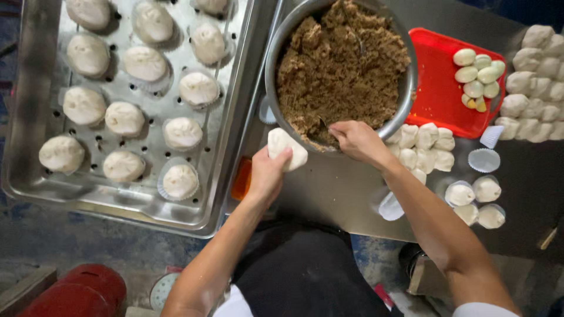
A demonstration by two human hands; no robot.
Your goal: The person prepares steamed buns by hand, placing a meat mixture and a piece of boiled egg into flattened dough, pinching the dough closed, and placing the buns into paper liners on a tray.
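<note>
Head view: left hand point(267, 174) cups dough piece point(286, 148); right hand point(356, 141) scoops filling point(341, 64).

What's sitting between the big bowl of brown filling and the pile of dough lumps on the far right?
In the head view, a red tray holding peeled eggs lies between them.

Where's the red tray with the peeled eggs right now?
In the head view, the red tray sits upper right, touching the metal bowl of brown filling on its left, with dough pieces to its right.
</note>
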